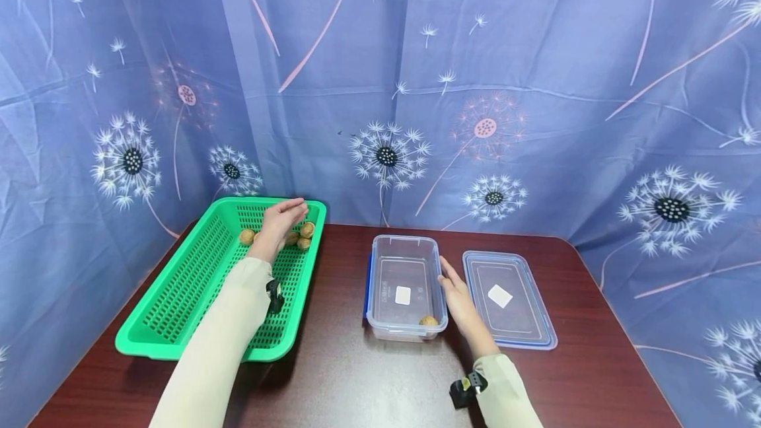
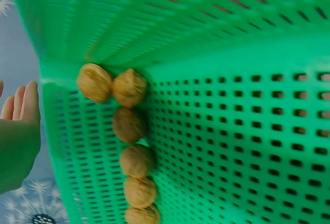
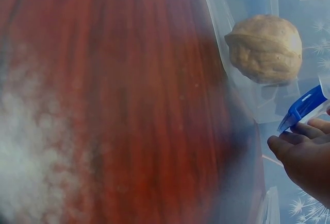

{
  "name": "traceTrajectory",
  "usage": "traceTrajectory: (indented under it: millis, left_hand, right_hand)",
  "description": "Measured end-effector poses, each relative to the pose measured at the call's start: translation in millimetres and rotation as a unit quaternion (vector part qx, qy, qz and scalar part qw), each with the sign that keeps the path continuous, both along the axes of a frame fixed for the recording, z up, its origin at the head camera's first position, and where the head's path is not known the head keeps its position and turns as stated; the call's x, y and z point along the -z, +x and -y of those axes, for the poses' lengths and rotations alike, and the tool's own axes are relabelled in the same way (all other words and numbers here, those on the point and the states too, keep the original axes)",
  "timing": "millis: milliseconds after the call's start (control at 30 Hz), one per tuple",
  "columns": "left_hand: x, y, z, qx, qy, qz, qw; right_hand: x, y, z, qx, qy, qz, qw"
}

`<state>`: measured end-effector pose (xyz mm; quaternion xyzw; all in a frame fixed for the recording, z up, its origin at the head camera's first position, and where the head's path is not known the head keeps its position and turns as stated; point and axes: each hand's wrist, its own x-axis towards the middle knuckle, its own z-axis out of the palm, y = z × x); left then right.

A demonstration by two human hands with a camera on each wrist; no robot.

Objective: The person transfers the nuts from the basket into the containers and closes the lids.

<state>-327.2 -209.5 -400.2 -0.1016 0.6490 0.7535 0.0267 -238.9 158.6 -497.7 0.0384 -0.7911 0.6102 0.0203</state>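
Over the far end of a green plastic basket, my left hand has its fingers extended. Beneath and around it, several walnuts lie against the basket's end wall; no walnut shows in the hand. My right hand rests along the right side of a clear plastic container, fingers fairly straight. In the right wrist view its fingertips are at the container's blue latch. One walnut lies inside the container, in its near right corner.
A clear lid with a white label lies flat to the right of the container. The dark red wooden table ends at a blue dandelion-print curtain behind and on both sides. The basket walls stand raised around the left hand.
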Motion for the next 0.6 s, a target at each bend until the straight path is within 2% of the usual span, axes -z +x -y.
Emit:
traceTrajectory:
  millis: [67, 233, 333, 600]
  left_hand:
    - [-0.2, 4.0, 1.3, 0.005, -0.014, 0.010, 0.9998]
    - [15.0, 2.9, 5.7, 0.012, -0.079, 0.010, 0.9968]
    - [27.3, -1.6, 7.5, -0.004, -0.106, 0.004, 0.9943]
    - [39.7, -4.6, 7.4, -0.013, -0.168, 0.016, 0.9855]
  right_hand:
    - [-0.1, 0.3, -0.1, -0.002, 0.000, 0.000, 1.000]
    - [-0.5, 0.7, -0.7, -0.003, -0.003, 0.001, 1.000]
    - [-1.3, 1.1, -0.1, 0.000, -0.003, 0.001, 1.000]
    - [-4.7, 2.2, 1.1, -0.002, -0.004, 0.006, 1.000]
